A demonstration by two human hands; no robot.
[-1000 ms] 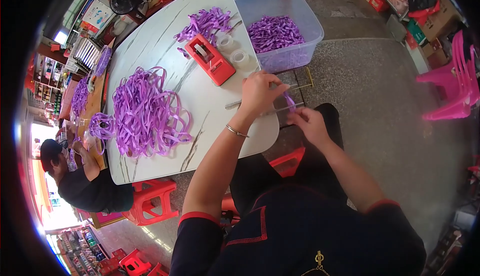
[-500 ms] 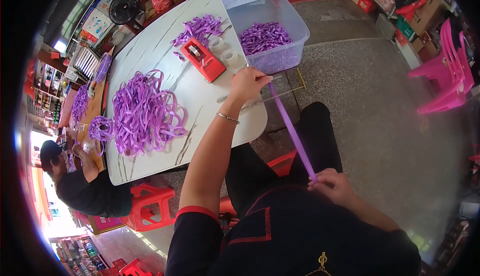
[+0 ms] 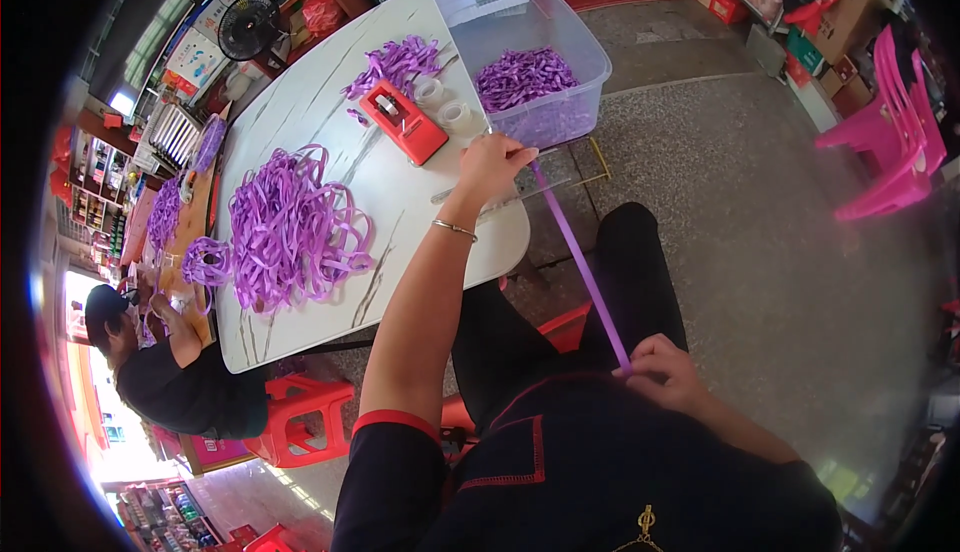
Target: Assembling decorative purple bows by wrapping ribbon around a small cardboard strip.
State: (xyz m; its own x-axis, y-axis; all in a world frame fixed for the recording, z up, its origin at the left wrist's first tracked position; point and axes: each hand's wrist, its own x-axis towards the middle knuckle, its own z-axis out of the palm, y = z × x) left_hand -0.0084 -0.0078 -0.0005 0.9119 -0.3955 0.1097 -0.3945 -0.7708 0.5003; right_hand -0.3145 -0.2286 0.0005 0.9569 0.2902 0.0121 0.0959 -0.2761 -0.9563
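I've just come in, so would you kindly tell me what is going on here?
One person holds a flat purple ribbon taut between two hands: the left hand pinches it just off the edge of the white marble-patterned table, the right hand near the body. On the table are a large loose heap of purple ribbons, a red tape dispenser and a smaller purple pile. A clear plastic bin alongside holds more purple pieces. Another person sits at left.
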